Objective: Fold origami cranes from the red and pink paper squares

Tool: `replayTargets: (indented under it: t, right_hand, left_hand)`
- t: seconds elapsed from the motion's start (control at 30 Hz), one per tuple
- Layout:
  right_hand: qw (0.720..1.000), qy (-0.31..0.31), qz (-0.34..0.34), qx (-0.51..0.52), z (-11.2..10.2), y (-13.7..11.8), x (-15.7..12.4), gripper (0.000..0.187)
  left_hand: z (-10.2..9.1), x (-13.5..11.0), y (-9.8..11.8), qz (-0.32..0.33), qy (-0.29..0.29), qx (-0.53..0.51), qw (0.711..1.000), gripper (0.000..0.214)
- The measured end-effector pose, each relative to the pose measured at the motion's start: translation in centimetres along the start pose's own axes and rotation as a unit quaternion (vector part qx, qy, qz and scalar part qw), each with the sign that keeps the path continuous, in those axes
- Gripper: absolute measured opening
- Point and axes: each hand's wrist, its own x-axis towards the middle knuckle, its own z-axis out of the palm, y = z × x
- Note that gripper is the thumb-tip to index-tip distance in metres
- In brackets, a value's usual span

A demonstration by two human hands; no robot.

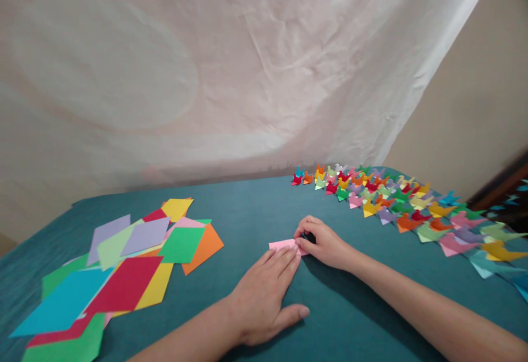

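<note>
Where the two hands met, near the middle of the green-covered worktop (243, 202), one small piece of pink paper (282, 244) lay flat, narrow and partly hidden by fingers.

Left hand (270, 290): palm down, fingers straight and close together, thumb spread wide; grip unclosed, fingertips resting on the paper, probably to press it flat and stop it sliding.

Right hand (322, 241): thumb and bent forefinger brought together at the paper's right end; grip narrow, apparently pinching that end, a hold that suited fine control of an edge or crease.

Loose sheets (126, 283): overlapping spread in red, blue, green, yellow, orange and purple, well apart from the hands on the left; presumably laid there for easy reach, out of the way of the fingers.

Paper birds (400, 208): many colours, standing in close rows along the right side, likely ranked so to save room and avoid knocks.

Pale cloth (231, 76): hung behind the worktop, perhaps as a backdrop.
</note>
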Motion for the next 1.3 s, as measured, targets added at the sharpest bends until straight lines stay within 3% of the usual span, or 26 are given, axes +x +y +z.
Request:
replayTargets:
  t: [0.83, 1.07, 1.3]
  right_hand:
    - [1.000, 0.016, 0.004, -0.001, 0.0, 0.1, -0.2, 0.008]
    - [0.997, 0.027, 0.048, 0.050, -0.7, 0.9, -0.1, 0.021]
    - [0.995, -0.057, -0.004, -0.085, -2.7, -1.0, -0.9, 0.035]
  left_hand:
    - [-0.2, 0.2, -1.1, -0.029, 0.024, -0.007, 0.999, 0.063]
    - [-0.1, 0.1, -1.1, -0.033, 0.021, 0.007, 0.999, 0.063]
    - [-0.3, 0.0, -1.1, -0.038, 0.010, 0.009, 0.999, 0.064]
